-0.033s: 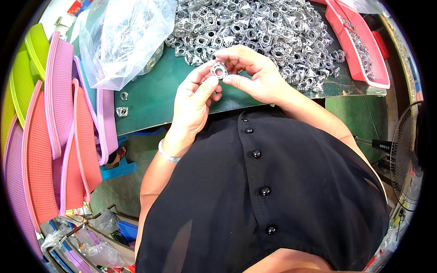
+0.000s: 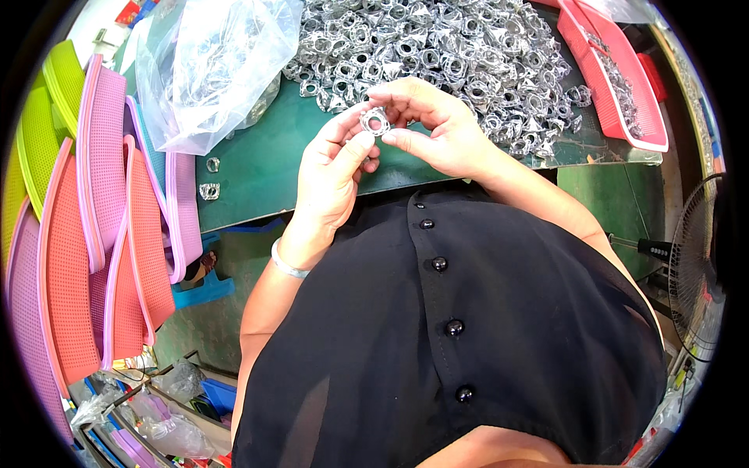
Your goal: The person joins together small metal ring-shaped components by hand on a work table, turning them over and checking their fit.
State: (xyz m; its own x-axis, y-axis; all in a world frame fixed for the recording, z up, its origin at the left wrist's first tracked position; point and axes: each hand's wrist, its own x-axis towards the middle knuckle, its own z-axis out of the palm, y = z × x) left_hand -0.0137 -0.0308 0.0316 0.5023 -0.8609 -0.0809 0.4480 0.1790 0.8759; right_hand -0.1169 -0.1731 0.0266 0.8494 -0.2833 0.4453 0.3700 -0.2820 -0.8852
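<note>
A small silvery ring-shaped piece point(image 2: 375, 121), round with an open centre, is held up just over the near edge of the green table point(image 2: 261, 175). My left hand point(image 2: 331, 168) is closed, pinching it between thumb and fingers from the left. From the other side, my right hand point(image 2: 437, 129) has its thumb and forefinger curled against the ring piece. Beyond both hands lies a large heap of similar silvery pieces point(image 2: 437, 47). Two loose silvery pieces, one point(image 2: 213, 164) behind the other point(image 2: 209, 191), rest at the table's left end.
A clear plastic bag point(image 2: 211, 86) with silvery pieces inside lies at the far left. Purple, coral and green perforated baskets point(image 2: 70, 257) stack along the left side. At the far right stands a pink basket point(image 2: 616, 86) with more pieces. A black fan point(image 2: 697, 265) is at the right.
</note>
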